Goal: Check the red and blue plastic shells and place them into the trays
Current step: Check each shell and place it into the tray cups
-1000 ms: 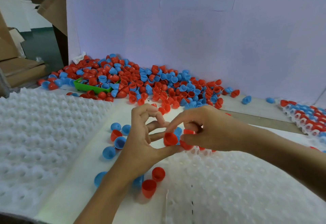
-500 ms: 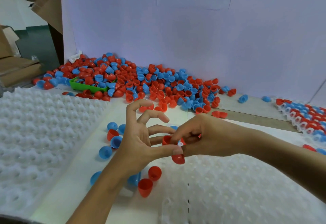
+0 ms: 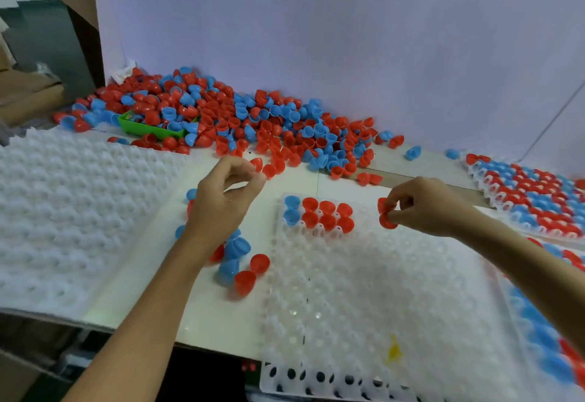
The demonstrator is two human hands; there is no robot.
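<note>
My right hand pinches two red shells just right of the filled rows on the white tray. That tray holds several shells at its far left corner, blue ones leftmost, red ones beside them. My left hand hovers over the table left of the tray, fingers loosely curled and holding nothing. Several loose red and blue shells lie under and near my left wrist. A big pile of shells stretches along the back wall.
A green bin sits in the pile at back left. A white dimpled tray covers the left side. Filled trays lie at the right, with another at the near right edge. The table edge runs close to me.
My hands have parted: the right moved right with the red shells, and the left drew away, now holding nothing. The filled rows on the tray came into sight.
</note>
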